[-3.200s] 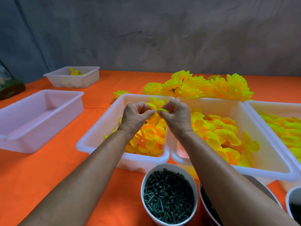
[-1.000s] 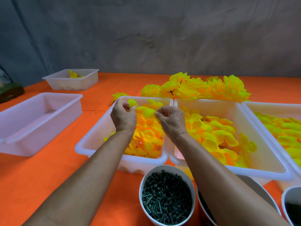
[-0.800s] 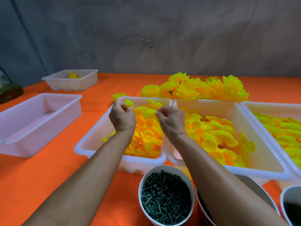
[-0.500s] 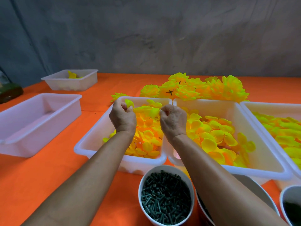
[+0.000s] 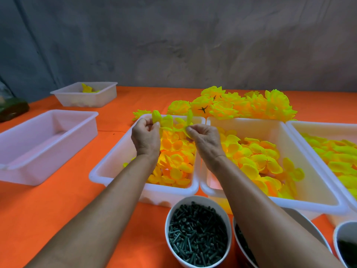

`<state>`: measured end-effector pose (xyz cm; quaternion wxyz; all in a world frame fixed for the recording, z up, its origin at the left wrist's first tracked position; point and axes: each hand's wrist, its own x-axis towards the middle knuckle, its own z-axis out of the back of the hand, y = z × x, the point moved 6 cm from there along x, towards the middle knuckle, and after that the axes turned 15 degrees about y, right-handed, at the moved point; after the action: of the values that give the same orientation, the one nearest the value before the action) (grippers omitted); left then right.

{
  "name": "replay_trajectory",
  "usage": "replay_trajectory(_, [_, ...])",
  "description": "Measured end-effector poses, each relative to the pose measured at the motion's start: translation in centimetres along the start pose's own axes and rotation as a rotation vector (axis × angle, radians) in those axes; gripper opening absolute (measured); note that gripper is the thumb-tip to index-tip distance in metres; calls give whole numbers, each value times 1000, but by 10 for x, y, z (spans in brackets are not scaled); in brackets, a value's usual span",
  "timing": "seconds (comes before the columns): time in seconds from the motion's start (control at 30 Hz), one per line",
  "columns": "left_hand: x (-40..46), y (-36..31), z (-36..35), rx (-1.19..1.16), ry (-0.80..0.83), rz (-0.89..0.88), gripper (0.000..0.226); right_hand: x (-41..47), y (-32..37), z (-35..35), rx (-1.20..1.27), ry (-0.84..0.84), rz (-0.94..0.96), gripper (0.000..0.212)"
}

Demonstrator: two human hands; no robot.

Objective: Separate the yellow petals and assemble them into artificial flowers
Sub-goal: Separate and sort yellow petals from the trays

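Observation:
Both hands hover above a white tray (image 5: 108, 171) heaped with loose yellow petals (image 5: 173, 161). My left hand (image 5: 146, 136) pinches a yellow petal piece (image 5: 161, 120) between thumb and fingers. My right hand (image 5: 204, 140) pinches another thin yellow petal (image 5: 189, 119) that stands upright at its fingertips. The two pieces lie close together between the hands; I cannot tell whether they touch. A heap of finished yellow flowers (image 5: 241, 105) lies behind the trays.
A second petal tray (image 5: 309, 171) and a third (image 5: 328, 126) stand to the right. An empty white tray (image 5: 38, 144) and a small tray (image 5: 87, 99) stand on the left. White cups of dark green stems (image 5: 197, 242) line the near edge of the orange table (image 5: 48, 206).
The hands had pulled apart with a petal piece in each. Now they have lifted slightly and the right hand's petal stands upright beside the left one.

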<state>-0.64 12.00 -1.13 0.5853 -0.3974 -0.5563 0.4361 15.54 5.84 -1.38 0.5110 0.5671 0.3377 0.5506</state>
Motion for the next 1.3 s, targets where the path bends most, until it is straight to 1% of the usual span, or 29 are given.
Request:
replay_trajectory(0.1, [0, 1, 4, -35, -53, 1, 7, -3, 2, -3, 74, 43, -3, 12])
replay_trajectory(0.17, [1, 3, 7, -27, -83, 5, 5, -3, 2, -2, 64, 44, -16, 7])
replay_trajectory(0.2, [1, 3, 8, -27, -90, 5, 4, -4, 2, -2, 36, 46, -26, 8])
replay_trajectory(0.27, [3, 5, 9, -53, -94, 14, 5, -3, 0, -3, -44, 57, -48, 16])
replay_trajectory(0.37, [5, 7, 12, -93, -116, 25, 15, -1, 2, -4, -225, 60, -60, 31])
replay_trajectory(0.43, [5, 8, 12, -116, -131, 26, 17, -1, 2, -6, -301, 71, -53, 35])
replay_trajectory(0.53, [4, 7, 8, -169, -99, 28, 23, -2, 1, -9, -296, 119, -45, 42])
replay_trajectory(0.6, [4, 8, 6, -170, -74, 36, 21, -3, 2, -11, -273, 149, -25, 40])
replay_trajectory(0.67, [6, 11, 5, -109, -57, 64, 13, -3, 3, -14, -240, 197, -9, 31])
replay_trajectory(0.73, [7, 15, 4, -10, -27, 109, 10, -3, 3, -17, -225, 252, -7, 22])
replay_trajectory(0.87, [4, 25, 5, 199, 1, 242, 11, -3, 0, -17, -341, 310, -58, 7])
replay_trajectory(1.0, [0, 31, 7, 304, 33, 355, 8, -7, 2, -18, -387, 338, -67, 9])
replay_trajectory(1.07, [-1, 33, 6, 349, 59, 409, 18, -8, 3, -18, -411, 344, -72, 9])
replay_trajectory(1.13, [-3, 32, 4, 391, 82, 417, 23, -9, 3, -19, -469, 349, -90, 6])
replay_trajectory(1.17, [-2, 32, 3, 405, 93, 405, 22, -10, 3, -20, -504, 349, -107, 8])
replay_trajectory(1.23, [-2, 29, 1, 429, 120, 378, 18, -13, 5, -22, -574, 348, -154, 28])
replay_trajectory(1.27, [-2, 26, 1, 438, 126, 371, 24, -14, 5, -23, -611, 351, -176, 38])
replay_trajectory(1.3, [-2, 24, 0, 456, 125, 369, 31, -14, 6, -24, -643, 353, -191, 43])
